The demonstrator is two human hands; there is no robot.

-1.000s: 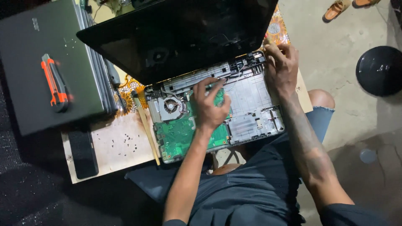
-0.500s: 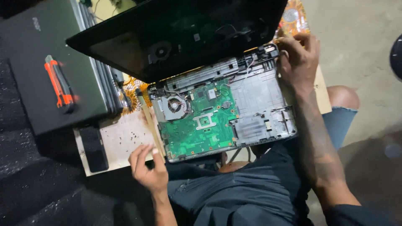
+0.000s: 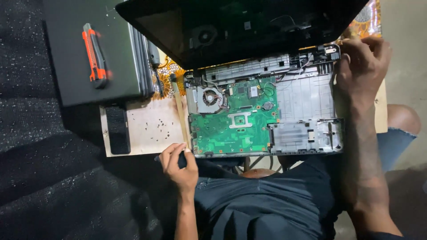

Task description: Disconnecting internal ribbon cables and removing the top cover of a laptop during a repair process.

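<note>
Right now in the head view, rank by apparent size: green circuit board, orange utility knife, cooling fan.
1. green circuit board
2. orange utility knife
3. cooling fan, similar in area to the knife, so that order is unsure.

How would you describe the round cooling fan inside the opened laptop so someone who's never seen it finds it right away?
Start at the opened laptop base on the person's lap and find the large green circuit board filling its left half. The round cooling fan sits at that board's upper left corner, in a grey metal housing. It is the only circular bladed part there; its neighbours are flat and rectangular.
</note>
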